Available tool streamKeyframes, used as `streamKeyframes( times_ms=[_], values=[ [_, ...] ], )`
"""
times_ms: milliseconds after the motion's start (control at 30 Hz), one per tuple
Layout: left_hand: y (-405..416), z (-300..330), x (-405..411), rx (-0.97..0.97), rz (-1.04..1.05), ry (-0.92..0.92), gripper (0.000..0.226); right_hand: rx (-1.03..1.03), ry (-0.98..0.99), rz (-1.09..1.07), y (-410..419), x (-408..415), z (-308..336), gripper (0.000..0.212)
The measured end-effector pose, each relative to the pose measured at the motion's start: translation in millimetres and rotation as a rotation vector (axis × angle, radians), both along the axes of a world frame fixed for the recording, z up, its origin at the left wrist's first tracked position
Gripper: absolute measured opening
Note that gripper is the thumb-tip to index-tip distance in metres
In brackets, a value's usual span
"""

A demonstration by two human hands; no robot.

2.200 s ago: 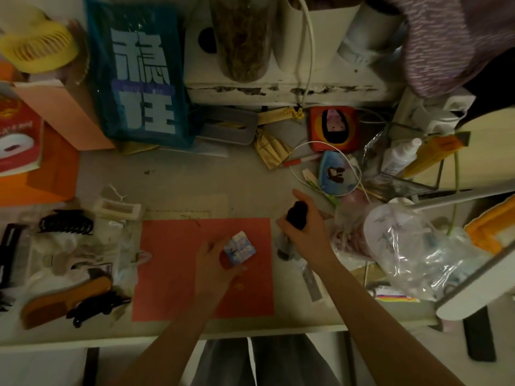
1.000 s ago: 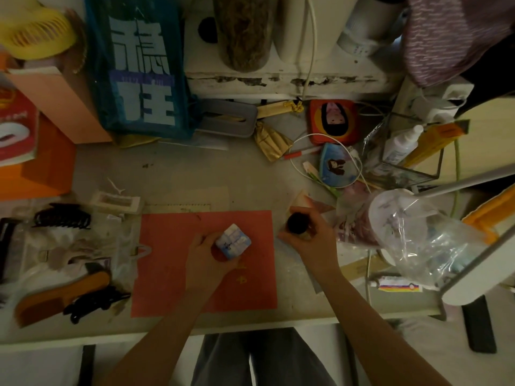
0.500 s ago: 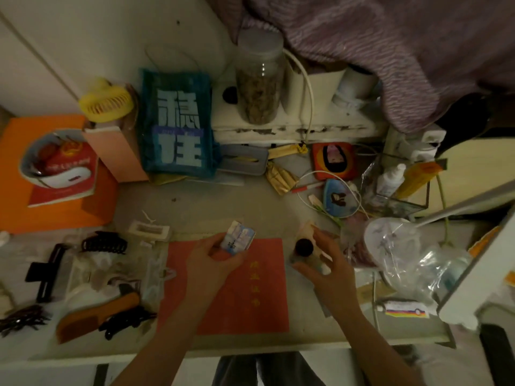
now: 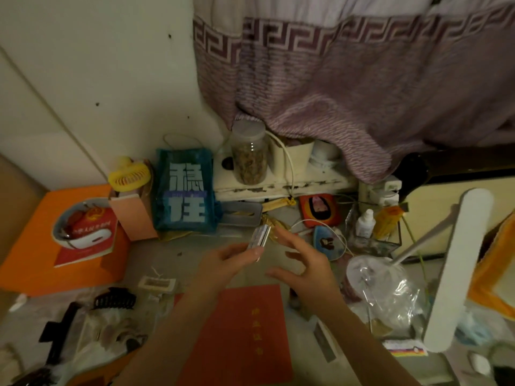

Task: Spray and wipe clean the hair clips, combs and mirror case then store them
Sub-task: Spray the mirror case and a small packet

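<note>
Mid-frame, left hand (image 4: 223, 259) pinching case (image 4: 259, 237) on edge, right hand (image 4: 302, 267) spread and empty just beside; best wiped flat-side up, steadied by its rim.

The mirror case (image 4: 259, 238) shows only its thin edge, its faces turned away and motion-blurred. At the lower left edge of the frame, dark hair clips (image 4: 33, 378) are cut off (their shapes unreadable). The spray bottle hides behind the right hand (image 4: 305, 270).
</note>
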State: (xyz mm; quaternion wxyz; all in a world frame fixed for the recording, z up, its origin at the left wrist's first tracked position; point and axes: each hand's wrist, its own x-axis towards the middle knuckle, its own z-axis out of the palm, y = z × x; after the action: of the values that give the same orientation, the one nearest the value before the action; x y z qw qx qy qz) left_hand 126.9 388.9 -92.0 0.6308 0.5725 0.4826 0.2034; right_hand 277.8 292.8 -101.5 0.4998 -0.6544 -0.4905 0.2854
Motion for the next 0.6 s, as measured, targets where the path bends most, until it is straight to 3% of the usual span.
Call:
streamKeyframes(
  times_ms=[67,300,467,600],
  values=[
    [-0.4,10.9,1.2,-0.013,-0.024,-0.017,0.053,0.023,0.011,0.024,3.6,0.7,10.2,0.075],
    [1.1,41.9,4.1,0.028,-0.121,-0.056,0.063,0.11,0.006,0.056,11.3,0.8,30.2,0.081],
    [0.1,57.1,5.7,0.067,-0.236,-0.053,0.035,0.173,0.004,0.045,16.4,3.8,37.3,0.072],
    [2.7,61.9,4.7,0.172,-0.248,0.001,0.034,0.229,-0.003,0.027,19.1,6.3,43.3,0.065]
  ],
)
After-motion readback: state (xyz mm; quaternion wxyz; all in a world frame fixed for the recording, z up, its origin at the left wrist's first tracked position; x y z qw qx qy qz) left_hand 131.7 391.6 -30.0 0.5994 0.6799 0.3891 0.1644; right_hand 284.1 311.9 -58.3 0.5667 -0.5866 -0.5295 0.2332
